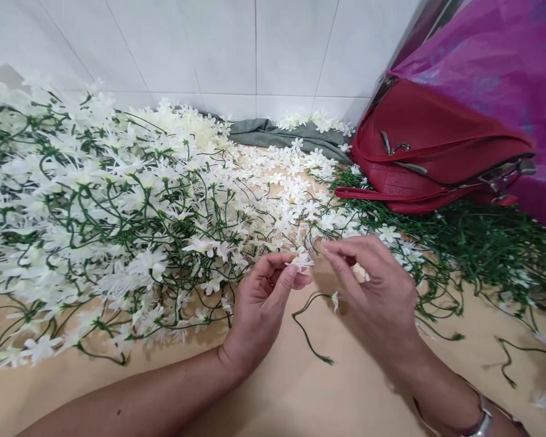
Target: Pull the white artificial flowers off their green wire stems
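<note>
the left hand pinches a white flower over the tan tabletop, just beside the right hand, whose grip i cannot tell for certain, while a curved green stem lies below, between the two.

We see that the held flower is white, like the piled flowers, while the stems are dark green. The tabletop is plain tan. The cloth is grey-green, and the handbag is deep red with silvery metal parts. The plastic bag is purple with faint bluish marks. We notice pale wall tiles with thin grey lines.
</note>
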`<state>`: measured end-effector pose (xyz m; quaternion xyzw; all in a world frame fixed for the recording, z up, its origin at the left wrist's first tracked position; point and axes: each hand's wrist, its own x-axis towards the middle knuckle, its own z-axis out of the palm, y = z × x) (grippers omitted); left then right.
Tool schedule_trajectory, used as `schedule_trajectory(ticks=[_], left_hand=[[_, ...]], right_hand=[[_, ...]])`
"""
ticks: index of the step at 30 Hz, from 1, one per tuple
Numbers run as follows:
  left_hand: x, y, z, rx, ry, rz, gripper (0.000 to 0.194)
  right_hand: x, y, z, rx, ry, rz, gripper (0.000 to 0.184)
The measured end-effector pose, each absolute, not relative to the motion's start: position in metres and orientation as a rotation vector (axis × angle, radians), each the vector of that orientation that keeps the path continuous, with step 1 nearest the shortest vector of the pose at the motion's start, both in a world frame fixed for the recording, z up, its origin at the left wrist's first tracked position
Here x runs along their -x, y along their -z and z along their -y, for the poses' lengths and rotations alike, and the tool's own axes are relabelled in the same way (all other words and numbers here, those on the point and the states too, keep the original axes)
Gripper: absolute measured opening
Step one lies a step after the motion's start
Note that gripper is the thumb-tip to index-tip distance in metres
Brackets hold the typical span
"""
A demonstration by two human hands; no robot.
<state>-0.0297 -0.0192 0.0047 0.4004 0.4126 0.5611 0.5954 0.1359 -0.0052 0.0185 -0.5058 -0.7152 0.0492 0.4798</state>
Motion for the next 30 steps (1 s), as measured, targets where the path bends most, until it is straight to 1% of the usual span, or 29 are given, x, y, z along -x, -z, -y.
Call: schedule_trajectory(ticks=[3,9,12,17,20,24,30], left_hand=[[0.029,-0.004,0.018,-0.893,-1.301,-0.961,0.028],[0.029,-0.004,0.018,-0.864,-1.306,-0.948,0.026],[0.029,-0.003,0.018,-0.853,-1.312,-0.937,0.026],[0.027,-0.001,0.018,-0.837,-1.323,-0.894,0.025],[0.028,0.0,0.018,-0.847,-1.328,-0.88,0.022],[0.028,0.0,0.02,-0.893,-1.313,-0.81,0.015],[0.026,-0.001,0.02,-0.892,-1.325,-0.799,0.014]], right_hand=[[-0.138,-0.021,0.003,1.298,-0.195,1.611,0.012],[-0.131,-0.023,0.006,1.2,-0.615,1.351,0.009],[-0.126,-0.026,0.008,1.163,-0.69,1.29,0.011],[-0.121,-0.028,0.015,1.092,-0.701,1.319,0.015],[-0.122,-0.023,0.017,1.069,-0.686,1.405,0.016],[-0.123,-0.017,0.017,1.12,-0.639,1.496,0.017],[-0.122,-0.017,0.018,1.187,-0.518,1.603,0.015]])
